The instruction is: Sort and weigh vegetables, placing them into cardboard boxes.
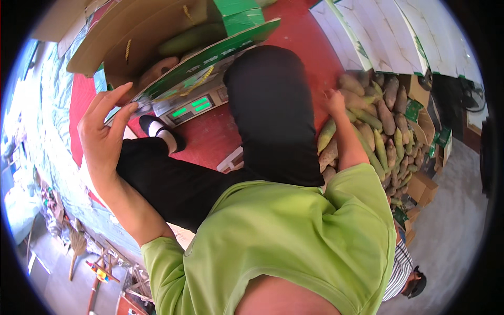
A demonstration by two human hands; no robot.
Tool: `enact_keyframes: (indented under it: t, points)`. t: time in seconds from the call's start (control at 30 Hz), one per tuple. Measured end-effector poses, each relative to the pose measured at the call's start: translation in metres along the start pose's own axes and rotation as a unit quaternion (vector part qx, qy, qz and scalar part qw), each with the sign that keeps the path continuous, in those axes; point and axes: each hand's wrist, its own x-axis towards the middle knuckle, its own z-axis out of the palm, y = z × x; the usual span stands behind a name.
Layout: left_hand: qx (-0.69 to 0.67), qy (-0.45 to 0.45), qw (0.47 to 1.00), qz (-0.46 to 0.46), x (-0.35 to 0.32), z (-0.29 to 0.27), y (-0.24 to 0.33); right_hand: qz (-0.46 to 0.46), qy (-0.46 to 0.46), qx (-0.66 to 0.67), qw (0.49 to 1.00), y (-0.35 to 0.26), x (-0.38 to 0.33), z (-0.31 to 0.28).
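Observation:
My left hand point(105, 118) is raised at the near left corner of a cardboard box point(210, 62), thumb and forefinger apart on either side of the box edge. Whether it touches the box I cannot tell. Inside the box lie a long green vegetable point(191, 41) and a brownish-pink one point(157, 71). The box sits on a scale point(191, 107) with a lit green display. My right hand point(335, 102) is at the left edge of a heap of long green and brownish root vegetables point(387, 118). Its fingers look curled but are blurred, and any hold is hidden.
Several white cartons point(378, 31) stand at the far right. Torn cardboard point(420, 189) lies beside the heap, and a person in a striped shirt point(397, 270) is at lower right. My bent knee point(270, 100) rises between my hands over the red floor covering point(299, 31). A broom point(77, 247) lies at lower left.

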Motion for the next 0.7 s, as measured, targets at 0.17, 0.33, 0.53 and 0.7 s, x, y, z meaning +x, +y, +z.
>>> enact_keyframes:
  t: [0.17, 0.33, 0.53, 0.7]
  points:
    - [-0.002, 0.031, 0.999, 0.041, 0.008, 0.006, 0.003, -0.052, 0.059, -0.088, 0.993, 0.065, 0.017, 0.056]
    - [0.002, 0.028, 0.999, 0.025, 0.009, 0.008, 0.005, -0.051, -0.068, -0.143, 0.986, 0.075, 0.028, 0.073]
    - [-0.003, 0.018, 0.999, 0.034, 0.013, 0.011, 0.005, -0.004, -0.079, -0.043, 0.996, 0.095, 0.023, 0.068]
    - [-0.003, 0.014, 1.0, 0.024, 0.008, 0.01, 0.004, 0.08, 0.008, 0.075, 0.994, 0.062, 0.009, 0.054]
